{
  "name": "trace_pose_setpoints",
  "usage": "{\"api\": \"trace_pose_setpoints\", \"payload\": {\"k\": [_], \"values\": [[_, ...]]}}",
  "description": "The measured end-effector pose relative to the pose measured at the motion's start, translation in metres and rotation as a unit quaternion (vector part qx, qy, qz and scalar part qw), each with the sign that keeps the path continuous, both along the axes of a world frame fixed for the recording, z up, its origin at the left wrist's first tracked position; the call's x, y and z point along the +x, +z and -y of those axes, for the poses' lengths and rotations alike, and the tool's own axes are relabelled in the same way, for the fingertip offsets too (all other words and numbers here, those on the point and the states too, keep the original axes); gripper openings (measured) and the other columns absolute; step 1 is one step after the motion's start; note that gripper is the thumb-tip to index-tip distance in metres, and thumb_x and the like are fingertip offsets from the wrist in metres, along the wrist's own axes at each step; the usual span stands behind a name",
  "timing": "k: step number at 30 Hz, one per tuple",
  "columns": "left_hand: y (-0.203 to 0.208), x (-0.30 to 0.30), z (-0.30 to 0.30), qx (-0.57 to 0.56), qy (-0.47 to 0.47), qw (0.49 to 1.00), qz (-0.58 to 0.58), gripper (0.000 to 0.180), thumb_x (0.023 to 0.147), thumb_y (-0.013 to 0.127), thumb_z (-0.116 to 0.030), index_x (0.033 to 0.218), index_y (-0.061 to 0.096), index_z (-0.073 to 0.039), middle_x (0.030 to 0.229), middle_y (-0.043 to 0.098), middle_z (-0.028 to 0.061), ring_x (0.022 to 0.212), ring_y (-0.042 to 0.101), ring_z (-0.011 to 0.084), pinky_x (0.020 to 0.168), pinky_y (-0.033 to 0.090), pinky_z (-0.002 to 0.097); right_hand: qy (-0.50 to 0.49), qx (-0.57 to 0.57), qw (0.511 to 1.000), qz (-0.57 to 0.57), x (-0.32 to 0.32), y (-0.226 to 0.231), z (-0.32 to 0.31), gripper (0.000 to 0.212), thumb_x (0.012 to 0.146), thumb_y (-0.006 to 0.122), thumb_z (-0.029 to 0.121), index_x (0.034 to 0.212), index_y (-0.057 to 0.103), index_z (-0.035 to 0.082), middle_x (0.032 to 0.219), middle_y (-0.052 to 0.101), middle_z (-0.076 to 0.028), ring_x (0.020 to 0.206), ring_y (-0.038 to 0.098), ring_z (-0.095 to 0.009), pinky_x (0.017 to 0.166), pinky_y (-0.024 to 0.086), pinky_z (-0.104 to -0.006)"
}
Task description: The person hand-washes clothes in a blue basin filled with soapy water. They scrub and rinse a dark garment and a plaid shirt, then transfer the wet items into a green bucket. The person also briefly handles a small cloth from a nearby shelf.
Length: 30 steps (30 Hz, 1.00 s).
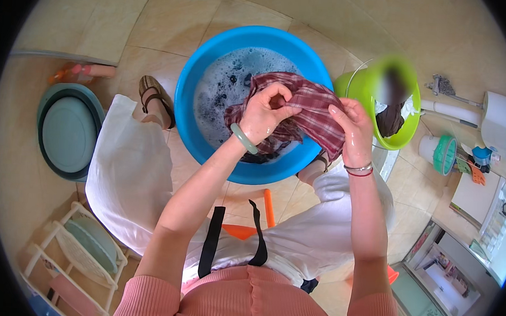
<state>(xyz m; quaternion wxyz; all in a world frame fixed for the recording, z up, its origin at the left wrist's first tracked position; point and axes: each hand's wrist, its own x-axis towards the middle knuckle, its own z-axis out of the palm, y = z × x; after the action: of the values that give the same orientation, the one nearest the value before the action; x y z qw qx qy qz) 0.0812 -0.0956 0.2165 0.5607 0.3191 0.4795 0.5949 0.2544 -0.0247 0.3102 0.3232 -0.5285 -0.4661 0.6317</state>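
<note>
Maroon plaid cloth (pixel 315 111) — both hands (pixel 260 117) (pixel 356 132) pinch it.

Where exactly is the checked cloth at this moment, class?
In the head view, the checked cloth is above and slightly right of centre, held by the left hand and right hand over the blue basin.

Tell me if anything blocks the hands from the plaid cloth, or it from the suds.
Nothing visible does: the left hand and right hand hold the plaid cloth directly, mostly over the suds in the blue basin.
</note>
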Motion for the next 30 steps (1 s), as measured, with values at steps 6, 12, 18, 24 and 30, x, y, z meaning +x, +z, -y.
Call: {"api": "trace_pose_setpoints", "payload": {"k": [6,12,18,24,30], "values": [[0.022,-0.003,0.002,-0.097,-0.106,0.987,-0.066,0.036,0.08,0.076,-0.012,0.112,0.06,-0.005,0.084,0.054,-0.0023,0.077,0.051,0.0052,0.07,0.045,0.0203,0.038,0.018,0.999,-0.03,0.014,-0.008,-0.004,0.037,0.081,0.068,-0.001,0.116,0.058,-0.002,0.112,0.062,-0.011,0.097,0.06,-0.014,0.085,0.049,-0.0255],[-0.009,-0.003,0.006,-0.046,0.032,0.998,-0.027,0.017,0.087,0.07,-0.015,0.099,0.068,-0.003,0.092,0.06,-0.0013,0.084,0.054,0.0054,0.077,0.046,0.0231,0.079,0.042,0.993,0.081,0.018,-0.024,-0.013,0.052,0.085,0.071,0.019,0.129,0.051,0.001,0.129,0.055,-0.013,0.109,0.059,-0.022,0.091,0.046,-0.0338],[0.019,-0.019,0.002,-0.171,0.007,0.966,0.192,0.022,0.086,0.07,-0.015,0.107,0.064,-0.012,0.101,0.064,-0.0019,0.087,0.057,0.0064,0.074,0.046,0.0233,0.078,-0.142,0.985,0.055,0.027,-0.037,-0.008,0.035,0.088,0.069,0.029,0.114,0.061,0.007,0.102,0.065,-0.002,0.09,0.06,-0.012,0.075,0.044,-0.0214],[-0.008,-0.04,0.004,-0.203,0.04,0.971,0.118,0.023,0.085,0.072,-0.015,0.106,0.065,-0.014,0.087,0.062,-0.0039,0.074,0.055,0.0044,0.059,0.042,0.02,-0.014,0.029,0.997,-0.068,0.016,-0.025,-0.014,0.018,0.084,0.07,0.006,0.098,0.06,0.0,0.088,0.064,-0.003,0.08,0.058,-0.008,0.075,0.046,-0.0238],[-0.015,-0.053,0.007,-0.235,0.073,0.95,0.191,0.016,0.086,0.072,-0.022,0.1,0.07,-0.015,0.082,0.063,-0.0062,0.068,0.054,0.0049,0.06,0.044,0.019,-0.029,-0.091,0.978,-0.188,0.012,-0.02,-0.01,0.011,0.087,0.059,0.003,0.098,0.058,0.002,0.096,0.061,-0.005,0.09,0.06,-0.014,0.08,0.049,-0.0293]]}}
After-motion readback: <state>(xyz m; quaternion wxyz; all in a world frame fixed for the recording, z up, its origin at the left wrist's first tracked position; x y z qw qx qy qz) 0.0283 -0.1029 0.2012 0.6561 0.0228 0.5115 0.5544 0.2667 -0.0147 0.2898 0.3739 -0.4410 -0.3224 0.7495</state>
